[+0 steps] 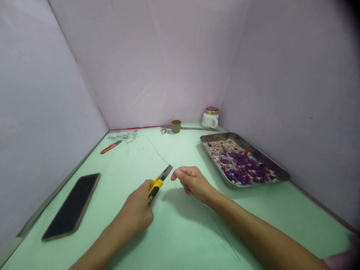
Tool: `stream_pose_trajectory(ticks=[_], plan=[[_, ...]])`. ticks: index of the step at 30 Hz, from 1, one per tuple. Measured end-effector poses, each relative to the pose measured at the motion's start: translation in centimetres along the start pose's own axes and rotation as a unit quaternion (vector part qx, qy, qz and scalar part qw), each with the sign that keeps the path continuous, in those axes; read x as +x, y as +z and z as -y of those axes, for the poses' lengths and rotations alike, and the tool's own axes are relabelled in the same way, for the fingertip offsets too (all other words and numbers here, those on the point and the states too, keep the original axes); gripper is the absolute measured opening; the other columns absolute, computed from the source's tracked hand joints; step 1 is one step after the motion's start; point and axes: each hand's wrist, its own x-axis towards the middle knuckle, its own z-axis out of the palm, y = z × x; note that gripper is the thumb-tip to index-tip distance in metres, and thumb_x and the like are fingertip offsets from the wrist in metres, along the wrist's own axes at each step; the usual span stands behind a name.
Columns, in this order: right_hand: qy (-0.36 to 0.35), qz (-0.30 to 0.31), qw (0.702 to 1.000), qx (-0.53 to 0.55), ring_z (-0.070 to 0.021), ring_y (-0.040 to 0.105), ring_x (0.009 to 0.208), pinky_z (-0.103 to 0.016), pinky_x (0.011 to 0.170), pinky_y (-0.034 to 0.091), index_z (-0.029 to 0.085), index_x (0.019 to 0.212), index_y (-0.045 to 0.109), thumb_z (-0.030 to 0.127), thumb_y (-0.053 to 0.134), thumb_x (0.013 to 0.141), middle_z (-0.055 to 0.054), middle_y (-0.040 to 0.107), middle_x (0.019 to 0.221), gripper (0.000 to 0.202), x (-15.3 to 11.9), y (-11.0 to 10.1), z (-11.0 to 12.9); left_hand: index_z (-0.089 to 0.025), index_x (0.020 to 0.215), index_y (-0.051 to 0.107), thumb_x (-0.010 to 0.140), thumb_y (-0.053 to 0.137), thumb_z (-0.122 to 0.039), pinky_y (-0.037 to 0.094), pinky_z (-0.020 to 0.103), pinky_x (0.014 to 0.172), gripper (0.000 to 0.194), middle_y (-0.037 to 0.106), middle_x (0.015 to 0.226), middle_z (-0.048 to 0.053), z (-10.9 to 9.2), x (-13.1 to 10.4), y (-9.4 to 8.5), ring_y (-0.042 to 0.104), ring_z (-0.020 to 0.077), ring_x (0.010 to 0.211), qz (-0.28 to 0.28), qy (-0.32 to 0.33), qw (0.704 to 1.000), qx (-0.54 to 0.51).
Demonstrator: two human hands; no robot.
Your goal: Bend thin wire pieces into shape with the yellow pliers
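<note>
My left hand [137, 206] is closed around the handles of yellow and black pliers [156, 186]. Their metal jaws point up and right and meet a thin wire [158, 153]. My right hand [194, 182] pinches the same wire between thumb and finger, just right of the jaws. From the jaws the wire runs away to the upper left over the pale green table top. Another thin strand [227, 240] shows below my right forearm; whether it belongs to the same wire I cannot tell.
A metal tray [209, 153] of mixed beads [239, 165] stands right. A phone [73, 206] lies left, with orange-handled snips [111, 147] and a heap of wire scraps [125, 136] beyond. At the back are a small brown cup [176, 126], several beaded pieces [164, 131] and a lidded white mug [209, 120].
</note>
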Motion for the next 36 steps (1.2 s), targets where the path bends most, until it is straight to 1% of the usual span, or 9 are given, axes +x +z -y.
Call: stream_pose_trajectory(ticks=[4,8,10,12,16,19,23,31,36], plan=[[-0.056,0.066,0.996,0.013,-0.0044,0.023,0.038,-0.017,0.035,0.025,0.014,0.066,0.059,0.04,0.052,0.076,0.009,0.024,0.043,0.028,0.3,-0.9,-0.7,-0.021,0.089,0.045,0.073,0.043,-0.019,0.037,0.022,0.051,0.016,0.043,0.062,-0.005,0.2,-0.5,-1.1,0.041,0.0101,0.052,0.162,0.073,0.968,-0.178],[-0.069,0.117,0.988,0.074,-0.0043,0.02,0.038,-0.017,0.034,0.022,0.014,0.066,0.058,0.04,0.053,0.077,0.009,0.024,0.043,0.028,0.1,-0.9,-0.8,-0.017,0.096,0.045,0.068,0.056,-0.031,0.04,0.023,0.047,0.034,0.047,0.07,-0.001,0.2,-1.0,-0.9,0.045,0.0096,0.053,0.359,0.089,0.793,-0.484],[-0.058,0.124,0.985,0.1,-0.0041,0.017,0.038,-0.016,0.033,0.02,0.014,0.066,0.058,0.04,0.054,0.077,0.01,0.023,0.043,0.028,-0.1,-0.7,-0.7,-0.016,0.095,0.045,0.066,0.06,-0.032,0.04,0.023,0.047,0.037,0.049,0.072,0.001,0.2,-1.0,-0.7,0.047,0.0098,0.053,0.381,0.086,0.755,-0.527],[-0.048,0.121,0.985,0.114,-0.0038,0.016,0.038,-0.016,0.033,0.018,0.014,0.067,0.058,0.04,0.054,0.077,0.01,0.022,0.042,0.028,-0.2,-0.6,-0.5,-0.015,0.095,0.046,0.067,0.06,-0.032,0.04,0.023,0.046,0.036,0.049,0.071,0.0,0.3,-0.8,-0.5,0.047,0.0096,0.052,0.351,0.091,0.774,-0.519],[-0.021,0.102,0.988,0.112,-0.0035,0.014,0.036,-0.016,0.031,0.017,0.014,0.069,0.058,0.039,0.054,0.077,0.011,0.022,0.04,0.027,-0.2,-0.5,-0.4,-0.016,0.093,0.045,0.073,0.054,-0.028,0.038,0.021,0.045,0.025,0.045,0.067,-0.003,0.6,-0.1,-0.6,0.043,0.008,0.051,0.205,0.068,0.879,-0.424],[0.018,0.141,0.987,0.081,-0.0039,0.015,0.036,-0.016,0.03,0.02,0.014,0.069,0.059,0.04,0.055,0.075,0.011,0.023,0.039,0.028,-0.4,-0.3,-0.3,-0.017,0.094,0.042,0.075,0.051,-0.026,0.037,0.022,0.045,0.023,0.043,0.064,-0.005,1.1,0.3,-1.0,0.042,0.0084,0.05,0.155,0.054,0.906,-0.391],[0.035,0.144,0.987,0.069,-0.0044,0.017,0.036,-0.016,0.032,0.024,0.014,0.068,0.058,0.041,0.055,0.074,0.011,0.023,0.04,0.028,-0.5,0.0,-0.1,-0.017,0.097,0.041,0.075,0.05,-0.025,0.036,0.023,0.048,0.025,0.045,0.066,-0.004,1.5,0.5,-1.3,0.043,0.0091,0.051,0.154,0.053,0.916,-0.367],[0.05,-0.002,0.987,0.151,-0.0032,0.018,0.038,-0.014,0.032,0.014,0.015,0.073,0.055,0.036,0.057,0.073,0.01,0.027,0.046,0.021,0.5,-1.2,0.0,-0.017,0.088,0.045,0.074,0.047,-0.018,0.031,0.022,0.049,0.014,0.041,0.058,-0.008,1.0,0.2,-1.6,0.037,0.0075,0.047,0.211,0.059,0.931,-0.292],[0.104,0.02,0.982,0.157,-0.0013,0.017,0.037,-0.015,0.031,0.005,0.012,0.076,0.057,0.029,0.062,0.069,0.008,0.034,0.05,0.019,0.5,-1.4,0.0,-0.019,0.077,0.044,0.069,0.047,-0.015,0.029,0.021,0.047,0.009,0.038,0.061,-0.007,0.5,-0.2,-1.3,0.032,0.0079,0.051,0.256,0.053,0.934,-0.245]])
